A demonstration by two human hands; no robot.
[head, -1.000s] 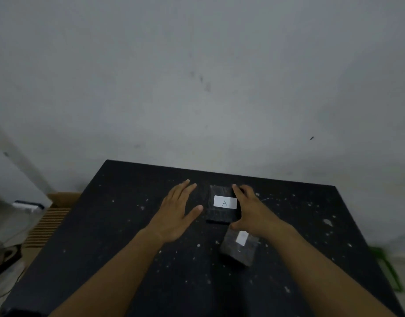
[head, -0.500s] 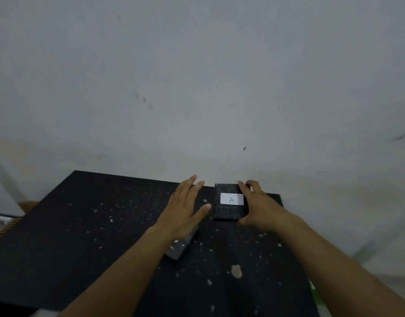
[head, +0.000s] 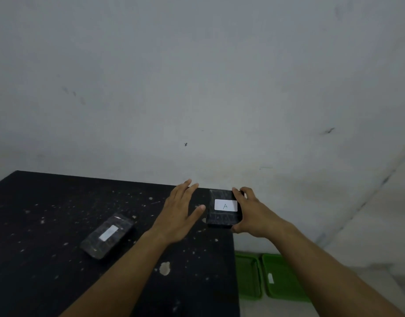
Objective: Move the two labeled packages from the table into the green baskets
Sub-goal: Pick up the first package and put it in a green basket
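A dark package with a white label marked A (head: 223,208) is held at the right end of the black table (head: 48,259), close to its far right corner. My right hand (head: 254,216) grips its right side, fingers over the far edge and thumb at the near corner. My left hand (head: 181,213) hovers open just left of it, not touching. A second dark package with a white label (head: 107,234) lies tilted on the table to the left. Two green baskets (head: 248,275) (head: 281,277) stand on the floor right of the table.
A pale wall rises right behind the table. The black table top is speckled with white paint marks, with a bigger chip (head: 165,268) near my left forearm. The right basket holds a small white tag (head: 270,278).
The view has swung right, bringing the green baskets into sight. Package A has travelled with my right hand toward the table's right end. The second package, earlier under my left arm, now lies exposed.
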